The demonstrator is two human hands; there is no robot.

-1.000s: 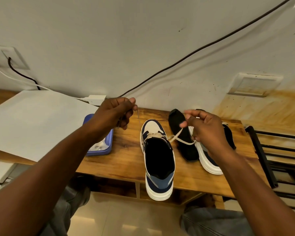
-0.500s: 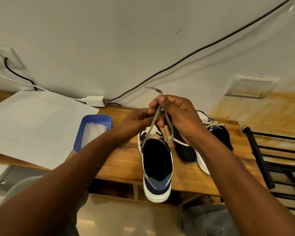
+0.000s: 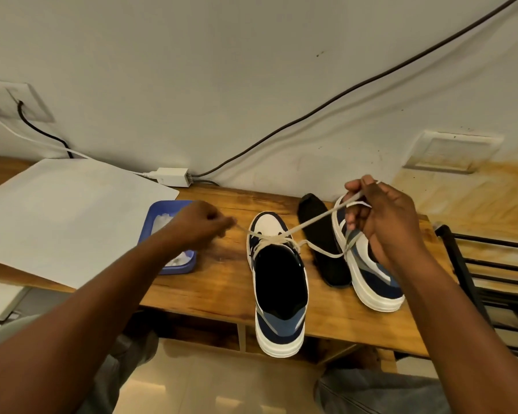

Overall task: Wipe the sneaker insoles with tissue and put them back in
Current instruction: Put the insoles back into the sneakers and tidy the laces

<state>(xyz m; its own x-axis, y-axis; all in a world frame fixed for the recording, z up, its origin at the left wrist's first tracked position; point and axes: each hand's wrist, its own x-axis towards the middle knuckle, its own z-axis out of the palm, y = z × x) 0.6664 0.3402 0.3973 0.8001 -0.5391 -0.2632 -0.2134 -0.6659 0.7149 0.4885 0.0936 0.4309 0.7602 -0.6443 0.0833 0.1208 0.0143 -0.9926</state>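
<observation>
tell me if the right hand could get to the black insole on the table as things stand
Probably yes, once it lets go: the right hand is pinching a shoelace, but the black insole lies uncovered just beside it, between the two sneakers.

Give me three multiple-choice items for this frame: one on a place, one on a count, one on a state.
1. Where does the loose black insole lie?
A. On the table between the two sneakers
B. In the blue tray
C. On the floor

2. How many sneakers are on the table?
A. One
B. Two
C. Three

3. What are the hands doing?
A. Resting flat on the table
B. Each pinching a lace end
C. Wiping with tissue

Answers: 1 A, it lies between the near sneaker and the far sneaker. 2 B, those two only. 3 B, the left hand and right hand pull the lace apart.
</observation>
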